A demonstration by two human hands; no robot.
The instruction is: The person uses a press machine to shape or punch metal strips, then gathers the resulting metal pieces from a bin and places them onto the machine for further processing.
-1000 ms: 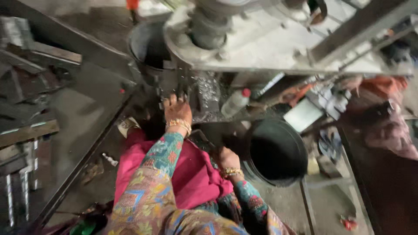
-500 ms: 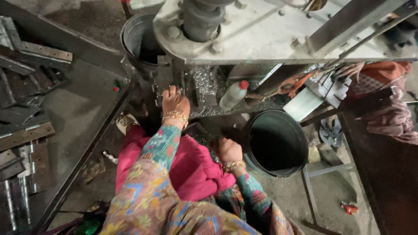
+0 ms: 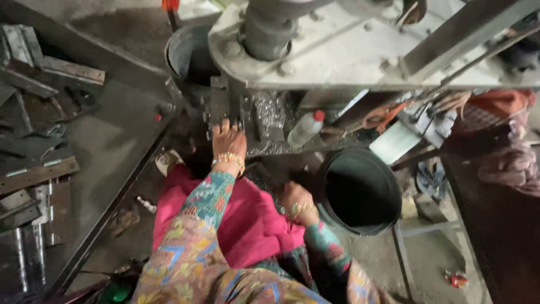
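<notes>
My left hand [image 3: 228, 141] reaches forward with fingers spread, resting on the dark work bed of a large grey press machine [image 3: 337, 50], next to a heap of small shiny metal pieces [image 3: 269, 112]. My right hand [image 3: 297, 201] is lower, curled in a loose fist at the edge of my pink lap cloth [image 3: 247, 219], close to the rim of a black bucket [image 3: 360, 191]. What the right hand holds is hidden by the fingers. Both wrists carry gold bangles, and the sleeves are patterned in many colours.
A plastic bottle with a red cap [image 3: 305, 128] lies by the machine bed. A grey metal bucket [image 3: 188, 53] stands behind the press. Flat metal bars and scrap [image 3: 39, 169] lie at the left. A slanted steel beam [image 3: 112, 208] runs past my left knee.
The view has shifted slightly, with the machine lower in the frame. My left hand stays on the machine bed; my right hand stays near the bucket rim.
</notes>
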